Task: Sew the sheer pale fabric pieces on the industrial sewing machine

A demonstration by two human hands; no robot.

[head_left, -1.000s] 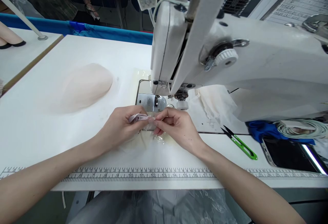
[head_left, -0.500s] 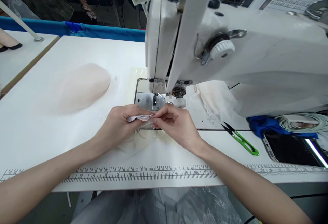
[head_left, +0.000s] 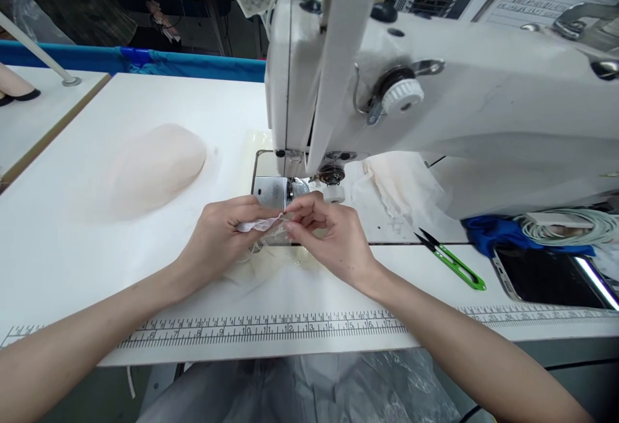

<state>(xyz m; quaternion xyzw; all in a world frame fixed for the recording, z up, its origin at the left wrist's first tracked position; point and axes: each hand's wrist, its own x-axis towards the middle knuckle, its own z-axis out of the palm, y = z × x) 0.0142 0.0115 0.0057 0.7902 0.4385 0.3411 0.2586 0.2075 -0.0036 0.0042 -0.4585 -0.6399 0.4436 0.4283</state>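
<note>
A small bunched piece of white sheer fabric (head_left: 258, 224) is pinched between the thumb and fingers of my left hand (head_left: 225, 226). My right hand (head_left: 331, 233) has its thumb and forefinger at the right end of that fabric, closed around its edge. Both hands are just in front of the sewing machine (head_left: 297, 94), near its metal needle plate (head_left: 269, 189). The exact contact at the right fingertips is too small to see clearly.
Green thread snips (head_left: 457, 265) lie to the right, beside a phone (head_left: 551, 278) and a blue cloth with coiled cord (head_left: 561, 226). Pale sheer fabric (head_left: 401, 181) rests under the machine arm. A beige fabric piece (head_left: 164, 162) is at left. A printed ruler (head_left: 271, 331) runs along the table's front edge.
The view has shifted slightly. My right hand has moved a little left along with the fabric, and its thumb and forefinger look slightly more spread. The left hand keeps its pinch.
</note>
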